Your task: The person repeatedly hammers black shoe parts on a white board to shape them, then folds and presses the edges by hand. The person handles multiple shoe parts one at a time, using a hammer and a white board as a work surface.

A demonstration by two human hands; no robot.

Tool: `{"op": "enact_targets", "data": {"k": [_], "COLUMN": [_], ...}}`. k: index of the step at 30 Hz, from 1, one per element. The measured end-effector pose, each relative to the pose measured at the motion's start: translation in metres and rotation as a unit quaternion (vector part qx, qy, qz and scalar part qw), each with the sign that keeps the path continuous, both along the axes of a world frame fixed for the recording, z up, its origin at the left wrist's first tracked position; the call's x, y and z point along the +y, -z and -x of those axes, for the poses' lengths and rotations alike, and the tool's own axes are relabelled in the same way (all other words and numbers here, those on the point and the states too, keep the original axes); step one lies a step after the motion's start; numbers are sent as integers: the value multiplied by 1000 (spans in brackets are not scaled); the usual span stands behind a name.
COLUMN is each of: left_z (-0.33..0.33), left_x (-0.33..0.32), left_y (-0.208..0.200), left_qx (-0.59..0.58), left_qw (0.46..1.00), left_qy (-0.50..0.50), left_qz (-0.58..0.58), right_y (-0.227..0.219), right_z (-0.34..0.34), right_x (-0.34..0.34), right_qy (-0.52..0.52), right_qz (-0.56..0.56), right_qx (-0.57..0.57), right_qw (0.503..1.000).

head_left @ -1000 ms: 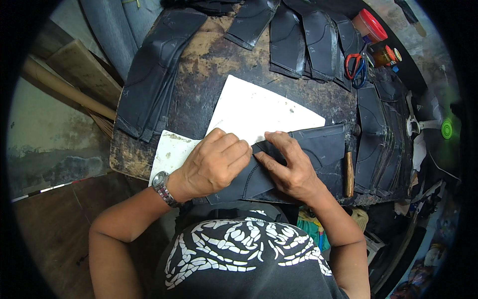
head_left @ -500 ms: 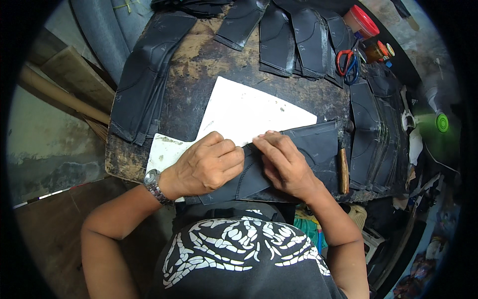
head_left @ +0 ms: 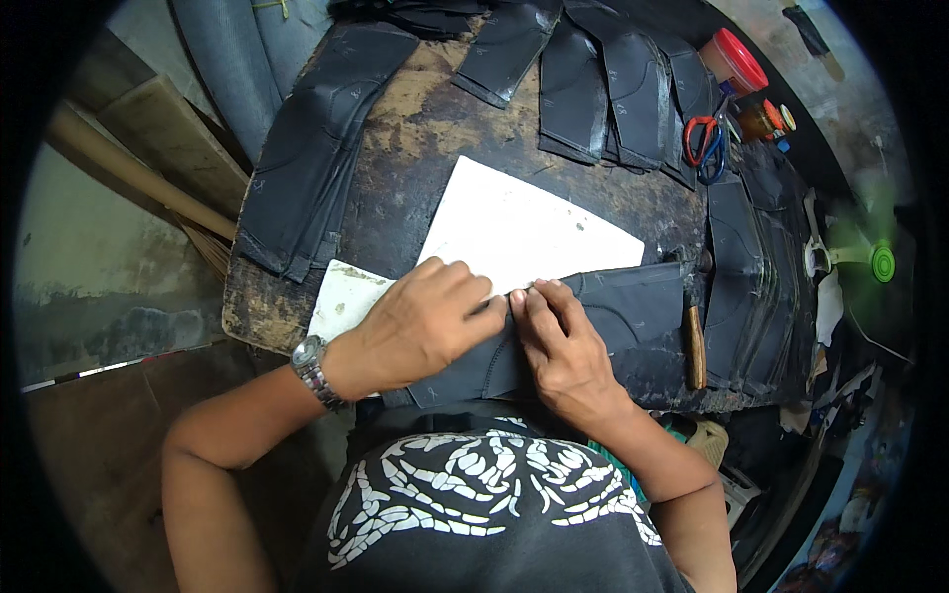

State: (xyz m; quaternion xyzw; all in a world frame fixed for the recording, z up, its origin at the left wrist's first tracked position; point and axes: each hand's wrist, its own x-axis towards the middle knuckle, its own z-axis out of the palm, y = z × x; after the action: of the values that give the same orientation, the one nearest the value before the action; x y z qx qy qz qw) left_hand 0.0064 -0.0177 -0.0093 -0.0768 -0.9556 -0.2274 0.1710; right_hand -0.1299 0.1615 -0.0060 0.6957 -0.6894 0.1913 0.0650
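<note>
Two bare hands pressed side by side on a flat black rubber-like sheet piece [head_left: 633,331] at the centre of the frame, near the lower edge of a worn dark wooden workbench [head_left: 415,158]. Left hand [head_left: 420,326], with a metal wristwatch [head_left: 314,368] at the wrist, curled knuckles-up over the left part of the piece, fingers bent and close together, pinning it down. Right hand [head_left: 563,346] just beside, fingertips touching those of the left at the upper edge of the piece, fingers narrow and pinching or folding that edge; whether a fold is gripped cannot be told. Under and behind the piece, a white rectangular board [head_left: 524,222] lying tilted toward the upper right, with a smaller stained white card [head_left: 341,296] at its lower left. Right of the piece, a wooden-handled tool [head_left: 696,341] lying upright in the picture. Upper left, a long stack of black cut pieces [head_left: 316,148] hanging over the bench edge; more black pieces [head_left: 603,89] fanned along the top. Upper right, red-handled scissors [head_left: 704,143] beside a red-lidded plastic jar [head_left: 736,59]. Far right, another pile of dark pieces [head_left: 751,267] and a green fan-like object [head_left: 880,262].
</note>
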Motion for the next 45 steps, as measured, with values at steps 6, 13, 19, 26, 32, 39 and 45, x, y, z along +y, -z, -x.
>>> {"op": "enact_targets", "data": {"k": [6,13,19,26,32,39,45], "left_z": [-11,-6,1,-6,-10,-8,-8], "left_x": [3,4,-3,6,8,4,3], "left_y": [-2,6,-5,-7,5,8,10], "left_qx": [-54,-7,-108,-39,46,102,112], "left_qw": [985,977,951,993,998,987,983], "left_qy": [-61,-76,-106,-51,-7,42,64], "left_qz": [-153,-201,-271,-104,41,117,127], "right_y": [5,12,8,6,10,3,-1], "right_z": [10,14,3,6,23,19,16], "right_x": [6,9,6,8,7,9,5], "right_qy": [-16,-42,-12,-7,-49,-15,-41], "right_qz": [-3,14,-6,-28,38,-52,-47], "right_qx": [0,-22,-24,-66,-165,-135,-77], "right_qw": [1000,999,1000,997,984,989,995]}}
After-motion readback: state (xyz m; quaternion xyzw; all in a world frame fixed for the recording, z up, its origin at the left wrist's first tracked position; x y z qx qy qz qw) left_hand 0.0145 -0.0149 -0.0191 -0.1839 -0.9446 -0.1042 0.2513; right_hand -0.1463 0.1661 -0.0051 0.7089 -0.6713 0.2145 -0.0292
